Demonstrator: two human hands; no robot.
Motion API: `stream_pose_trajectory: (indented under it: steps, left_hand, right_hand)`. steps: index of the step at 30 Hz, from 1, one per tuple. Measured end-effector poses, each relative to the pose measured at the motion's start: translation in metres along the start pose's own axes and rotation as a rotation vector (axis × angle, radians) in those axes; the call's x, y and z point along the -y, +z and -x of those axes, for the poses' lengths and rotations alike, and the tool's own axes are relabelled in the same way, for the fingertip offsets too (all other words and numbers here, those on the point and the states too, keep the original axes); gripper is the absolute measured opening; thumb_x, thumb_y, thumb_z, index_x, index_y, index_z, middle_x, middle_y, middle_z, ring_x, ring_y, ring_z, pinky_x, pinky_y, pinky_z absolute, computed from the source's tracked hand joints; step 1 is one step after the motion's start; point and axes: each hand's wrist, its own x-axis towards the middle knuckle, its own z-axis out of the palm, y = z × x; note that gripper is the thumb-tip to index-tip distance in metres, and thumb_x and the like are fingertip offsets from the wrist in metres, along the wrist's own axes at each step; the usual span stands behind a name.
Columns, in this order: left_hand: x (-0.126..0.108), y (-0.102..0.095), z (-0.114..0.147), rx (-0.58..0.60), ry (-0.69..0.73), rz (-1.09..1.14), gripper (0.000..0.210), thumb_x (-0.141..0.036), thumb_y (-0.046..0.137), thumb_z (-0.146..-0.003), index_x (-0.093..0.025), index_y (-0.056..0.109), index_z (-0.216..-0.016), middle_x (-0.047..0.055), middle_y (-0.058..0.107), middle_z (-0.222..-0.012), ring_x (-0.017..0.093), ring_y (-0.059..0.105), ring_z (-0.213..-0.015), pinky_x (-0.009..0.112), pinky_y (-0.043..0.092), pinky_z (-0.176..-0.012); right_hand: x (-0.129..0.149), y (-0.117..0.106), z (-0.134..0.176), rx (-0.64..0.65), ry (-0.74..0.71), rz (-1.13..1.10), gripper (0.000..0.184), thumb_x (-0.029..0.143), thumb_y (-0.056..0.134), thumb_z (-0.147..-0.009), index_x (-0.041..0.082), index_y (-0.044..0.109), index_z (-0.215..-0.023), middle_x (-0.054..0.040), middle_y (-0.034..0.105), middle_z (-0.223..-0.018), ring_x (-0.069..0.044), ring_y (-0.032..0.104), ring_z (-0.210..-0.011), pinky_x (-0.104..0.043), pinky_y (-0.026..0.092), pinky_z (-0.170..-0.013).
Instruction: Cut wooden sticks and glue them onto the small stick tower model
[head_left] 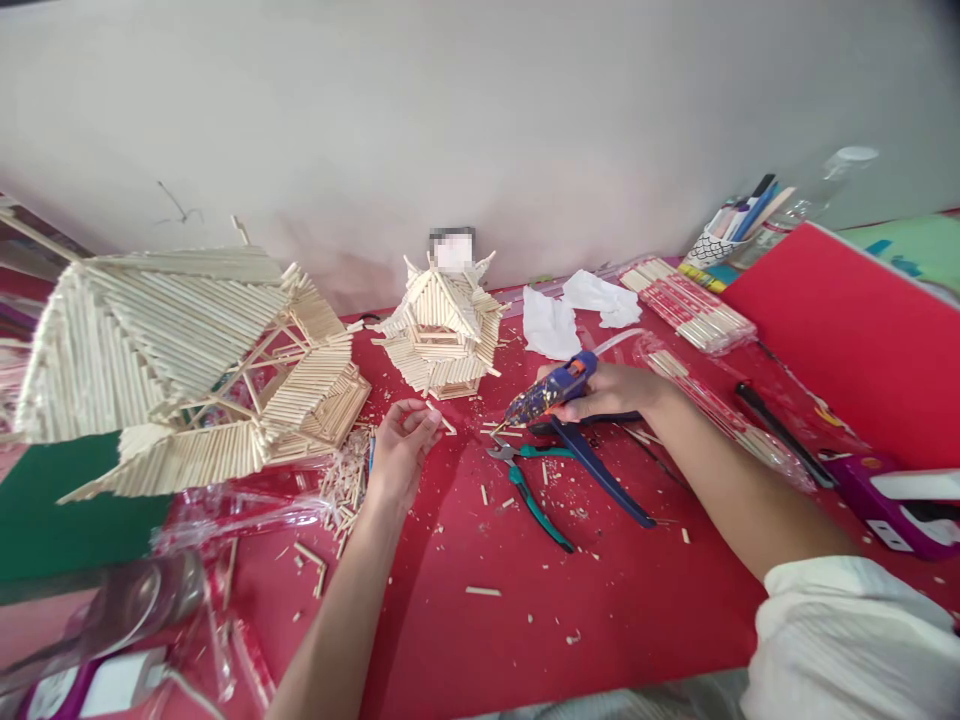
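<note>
My left hand [405, 445] pinches a short wooden stick [444, 418] between thumb and fingertips, a little above the red tabletop. My right hand [611, 393] grips a blue glue gun [551, 388], its nozzle pointing down and left toward several cut stick pieces [501, 433]. Below the glue gun lie teal-handled cutting pliers [532, 490] and another tool with long dark blue handles [604, 475], partly hidden. Just behind my left hand stands a small pagoda model [442, 345] made of sticks. The stick's far end is small and hard to make out.
A larger stick-built pavilion [172, 330] stands at left beside a heap of offcuts [346, 485]. White tissues [551, 322], packs of sticks [690, 305], a pen cup [716, 245], a red board [847, 330] and a purple device [892, 500] lie around behind and right.
</note>
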Motion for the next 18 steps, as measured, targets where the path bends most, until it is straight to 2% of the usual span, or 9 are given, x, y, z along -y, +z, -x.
stream_pose_trajectory:
  steps: [2, 5, 8, 12, 15, 18]
  left_hand:
    - [0.001, 0.001, 0.000, -0.007, 0.002, 0.002, 0.055, -0.030, 0.098, -0.054, -0.019, 0.059, -0.091, -0.005, 0.068, -0.077, 0.007, 0.065, -0.069, 0.018, 0.052, -0.069]
    - [0.003, 0.002, 0.000, -0.034, 0.009, 0.005, 0.054, -0.031, 0.097, -0.053, -0.020, 0.059, -0.091, -0.005, 0.068, -0.077, 0.008, 0.066, -0.069, 0.019, 0.053, -0.070]
    - [0.006, 0.004, 0.000, -0.067, 0.033, 0.015, 0.056, -0.032, 0.097, -0.053, -0.020, 0.058, -0.091, -0.005, 0.068, -0.077, 0.008, 0.066, -0.071, 0.020, 0.052, -0.071]
    - [0.009, 0.008, 0.002, -0.088, 0.123, -0.047, 0.051, -0.032, 0.095, -0.058, -0.020, 0.057, -0.092, -0.005, 0.068, -0.078, 0.008, 0.064, -0.070, 0.020, 0.050, -0.072]
    - [0.009, 0.010, 0.004, -0.032, 0.157, -0.117, 0.047, -0.032, 0.092, -0.063, -0.020, 0.058, -0.092, -0.004, 0.067, -0.076, 0.008, 0.061, -0.067, 0.019, 0.047, -0.067]
    - [0.006, 0.008, 0.007, 0.095, 0.150, -0.156, 0.042, -0.030, 0.091, -0.067, -0.020, 0.057, -0.090, -0.004, 0.067, -0.076, 0.008, 0.062, -0.068, 0.019, 0.047, -0.067]
  right_hand:
    - [-0.001, -0.009, 0.006, -0.055, 0.137, 0.134, 0.040, 0.055, 0.062, -0.093, 0.020, 0.056, -0.077, 0.0031, 0.056, -0.065, -0.011, 0.051, -0.058, -0.024, 0.043, -0.056]
    - [-0.004, -0.018, 0.012, -0.107, 0.346, 0.242, 0.038, 0.049, 0.060, -0.094, 0.020, 0.057, -0.070, 0.0014, 0.058, -0.056, -0.013, 0.052, -0.050, -0.027, 0.042, -0.052]
    - [-0.004, -0.021, 0.015, -0.135, 0.453, 0.388, 0.035, 0.050, 0.064, -0.090, 0.020, 0.061, -0.072, -0.0033, 0.065, -0.064, -0.018, 0.059, -0.056, -0.030, 0.043, -0.054]
    - [-0.005, -0.015, 0.014, -0.198, 0.624, 0.702, 0.037, 0.056, 0.062, -0.089, 0.021, 0.067, -0.080, -0.0079, 0.069, -0.075, -0.023, 0.062, -0.064, -0.032, 0.039, -0.056]
    - [-0.007, -0.008, 0.007, -0.212, 0.778, 0.863, 0.040, 0.057, 0.058, -0.092, 0.019, 0.070, -0.088, -0.0132, 0.072, -0.084, -0.026, 0.065, -0.069, -0.033, 0.038, -0.058]
    - [-0.007, 0.000, -0.005, -0.224, 0.838, 0.913, 0.041, 0.056, 0.059, -0.091, 0.018, 0.072, -0.094, -0.0169, 0.074, -0.089, -0.030, 0.067, -0.074, -0.034, 0.039, -0.060]
